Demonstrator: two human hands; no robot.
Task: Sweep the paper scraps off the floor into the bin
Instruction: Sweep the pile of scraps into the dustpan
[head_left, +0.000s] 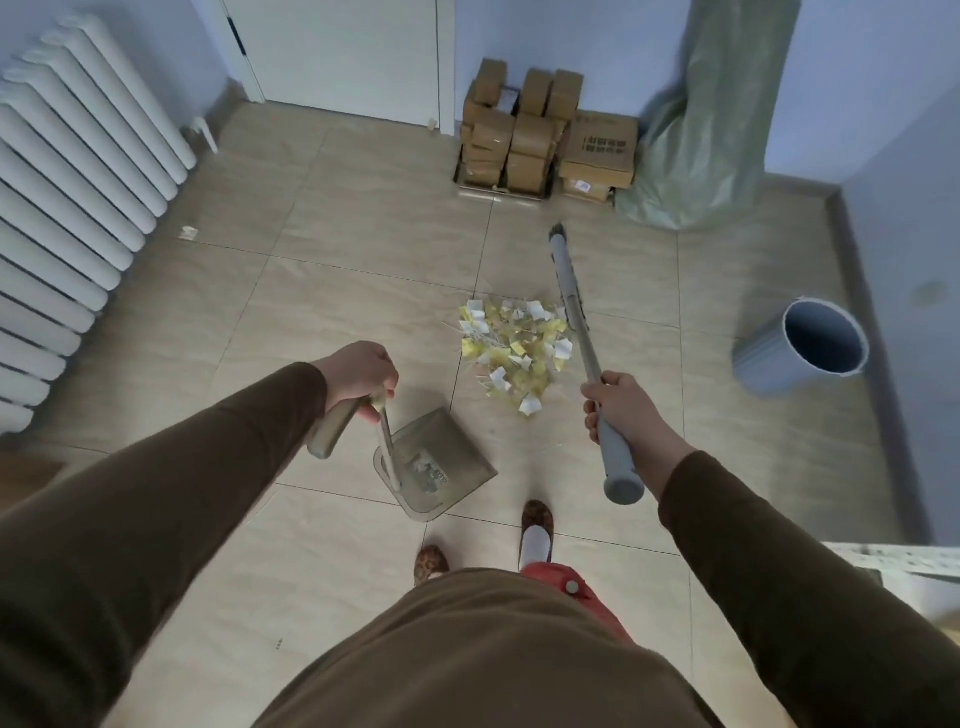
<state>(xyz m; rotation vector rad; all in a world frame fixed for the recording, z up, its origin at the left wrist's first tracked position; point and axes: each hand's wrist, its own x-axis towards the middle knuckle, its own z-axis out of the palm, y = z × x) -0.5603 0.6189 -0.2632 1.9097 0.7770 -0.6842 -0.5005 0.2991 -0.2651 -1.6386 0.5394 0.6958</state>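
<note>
A pile of white and yellow paper scraps (514, 348) lies on the tiled floor ahead of my feet. My right hand (621, 410) grips the grey broom handle (587, 353); the broom's head (563, 265) rests on the floor along the pile's far right side. My left hand (361, 374) holds the upright handle of a beige dustpan (436, 462), whose pan sits on the floor just left of and nearer than the pile, its mouth turned toward the scraps. A blue-grey bin (810, 345) stands open at the right, near the wall.
A white radiator (78, 197) runs along the left wall. Stacked cardboard boxes (545, 140) and a green plastic-wrapped bundle (711, 119) fill the far corner beside a white door (343, 57). One stray scrap (188, 233) lies near the radiator. My slippered feet (535, 525) stand behind the dustpan.
</note>
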